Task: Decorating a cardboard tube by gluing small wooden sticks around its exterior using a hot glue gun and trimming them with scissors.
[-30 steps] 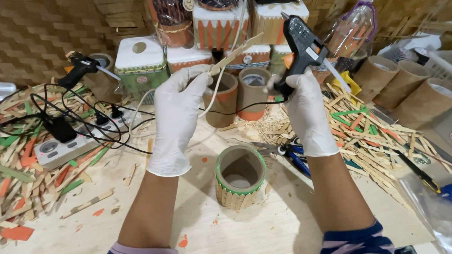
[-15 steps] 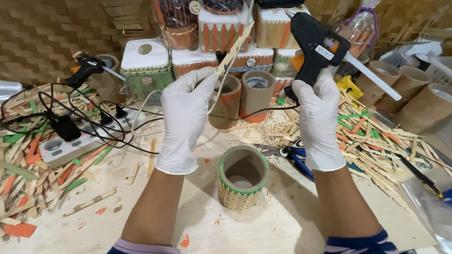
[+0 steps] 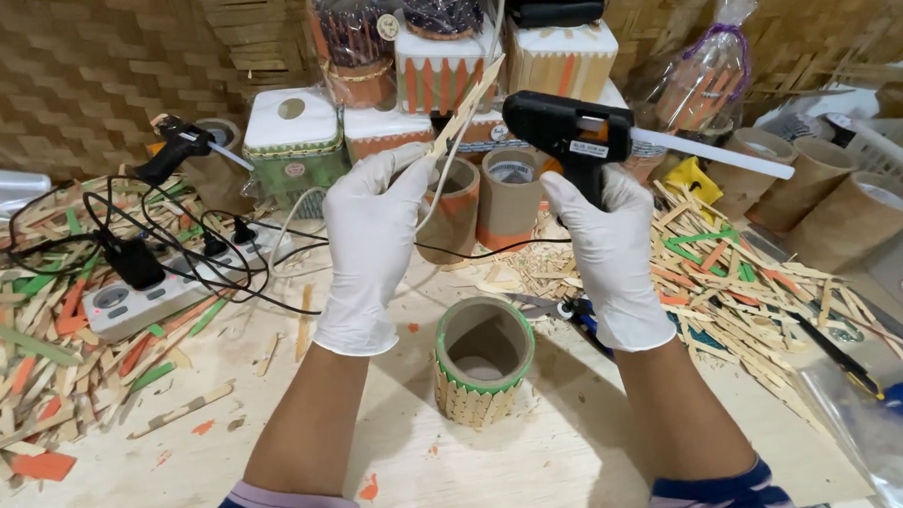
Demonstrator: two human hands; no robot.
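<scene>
- The bamboo strip (image 3: 464, 111) is thin, pale and flat, with a pointed upper end; it stands tilted, its top leaning to the right, in front of the stacked boxes.
- The left hand (image 3: 371, 249), in a white glove, pinches the lower end of the strip between thumb and fingertips.
- The right hand (image 3: 609, 253), also in a white glove, is closed around the handle of a black glue gun (image 3: 567, 130); its nozzle points left, very near the strip, and a white glue stick (image 3: 713, 153) comes out behind it to the right.
- Half a second ago the gun stood tilted upward and higher; now it lies almost level and has come closer to the strip. The strip is at nearly the same place.
- Below, between the two wrists, a cardboard tube (image 3: 482, 360) stands on the table (image 3: 539, 461), its lower part covered with pale strips.
- Behind the hands are square boxes: a white and green box (image 3: 293, 139) with a round hole on top and a small round label in front, and white boxes with orange stripes (image 3: 443, 72).
- The gun has a small pale rectangular label on its side.
- At the left lies a grey power strip (image 3: 138, 298) with black plugs.
</scene>
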